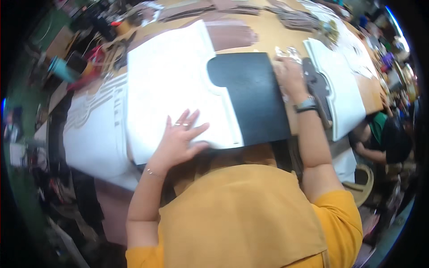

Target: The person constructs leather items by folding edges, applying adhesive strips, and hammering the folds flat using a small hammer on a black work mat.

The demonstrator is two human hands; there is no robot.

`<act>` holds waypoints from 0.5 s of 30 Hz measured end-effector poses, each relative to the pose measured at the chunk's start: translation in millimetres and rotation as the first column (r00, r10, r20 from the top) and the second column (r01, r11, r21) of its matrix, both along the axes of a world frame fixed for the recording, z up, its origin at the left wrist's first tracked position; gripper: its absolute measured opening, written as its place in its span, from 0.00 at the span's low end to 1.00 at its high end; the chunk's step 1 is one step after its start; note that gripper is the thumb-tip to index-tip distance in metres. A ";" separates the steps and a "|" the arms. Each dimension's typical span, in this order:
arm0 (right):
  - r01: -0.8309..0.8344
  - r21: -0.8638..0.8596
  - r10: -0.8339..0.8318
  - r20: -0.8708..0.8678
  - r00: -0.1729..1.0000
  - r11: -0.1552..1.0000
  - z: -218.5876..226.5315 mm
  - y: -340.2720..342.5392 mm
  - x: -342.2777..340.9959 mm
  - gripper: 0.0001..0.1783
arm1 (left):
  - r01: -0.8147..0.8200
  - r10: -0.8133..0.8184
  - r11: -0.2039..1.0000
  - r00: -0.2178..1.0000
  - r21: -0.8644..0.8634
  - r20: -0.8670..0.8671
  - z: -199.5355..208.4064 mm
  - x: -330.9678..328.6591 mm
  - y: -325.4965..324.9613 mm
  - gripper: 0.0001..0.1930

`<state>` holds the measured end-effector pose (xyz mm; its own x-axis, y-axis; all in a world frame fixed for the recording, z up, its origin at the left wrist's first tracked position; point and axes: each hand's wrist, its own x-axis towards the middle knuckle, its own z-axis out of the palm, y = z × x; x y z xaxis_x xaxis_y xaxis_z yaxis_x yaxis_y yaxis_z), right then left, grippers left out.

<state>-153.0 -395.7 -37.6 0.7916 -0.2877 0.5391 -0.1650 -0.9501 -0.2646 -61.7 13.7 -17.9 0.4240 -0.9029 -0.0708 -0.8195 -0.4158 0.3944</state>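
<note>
1. Head view: white cut sheet (170, 85) lying flat over left part of black panel (254, 96), both resting on brown surface (277, 33); edges not yet aligned, by the look of it.
2. Left hand (181, 136) spread open, palm down, pressing white cut sheet at near edge, gripping nothing.
3. Right hand (289, 76) at far right corner of black panel, fingers bent onto it; grasp cannot be told.

Bright overhead light, glare on white sheet (170, 85), soft motion blur, fisheye-bent dark rim
</note>
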 end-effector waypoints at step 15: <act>0.079 0.927 0.026 -0.095 0.995 0.366 25.8 27.2 -19.7 0.24 | -0.027 0.027 0.987 1.000 -0.159 0.000 -19.8 -61.5 -47.1 0.27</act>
<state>-172.7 -368.5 -11.7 0.7969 -0.5861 -0.1466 -0.2545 -0.1057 -0.9613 -123.2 -33.5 -37.7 0.4482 -0.8909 0.0734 -0.8097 -0.3698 0.4557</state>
